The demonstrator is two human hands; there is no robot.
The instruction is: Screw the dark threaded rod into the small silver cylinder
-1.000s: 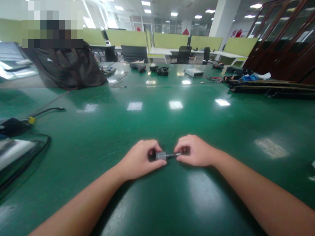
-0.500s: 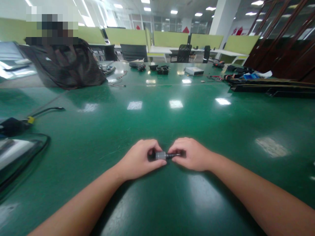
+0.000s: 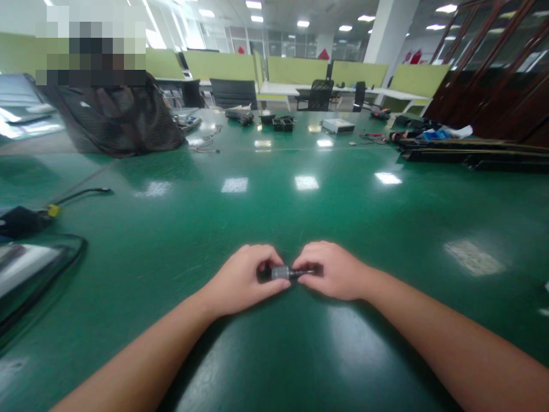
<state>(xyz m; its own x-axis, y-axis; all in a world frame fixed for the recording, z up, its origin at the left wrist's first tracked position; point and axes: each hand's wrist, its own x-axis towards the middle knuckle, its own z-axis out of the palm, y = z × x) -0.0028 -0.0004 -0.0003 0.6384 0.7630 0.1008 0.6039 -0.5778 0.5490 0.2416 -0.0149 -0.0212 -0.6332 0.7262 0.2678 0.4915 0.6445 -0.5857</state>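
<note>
Low over the green table (image 3: 240, 355), both my hands are on one short grey-and-black tool with a thin shaft (image 3: 280, 273), its exact kind too small to tell. It lies level, pointing left to right. My left hand (image 3: 244, 280) is closed around the thicker left part, thumb in front and fingers behind. Its dark left end is partly hidden in the palm. My right hand (image 3: 332, 272) pinches the narrow black and metal shaft at the right, fingertips curled over it. A small gap separates the two hands' fingertips.
At the left edge lie a black device with a cable (image 3: 19, 222) and a white-topped object (image 3: 26, 263). Further back stand a large dark bag (image 3: 124, 123), black parts (image 3: 283, 122) and a silver box (image 3: 338, 125). Long dark panels (image 3: 476, 153) are stacked at right.
Almost nothing differs. Both hands keep their hold on the tool, with only a very slight shift of the right fingers. The pixelated patch above the bag has changed a little.
</note>
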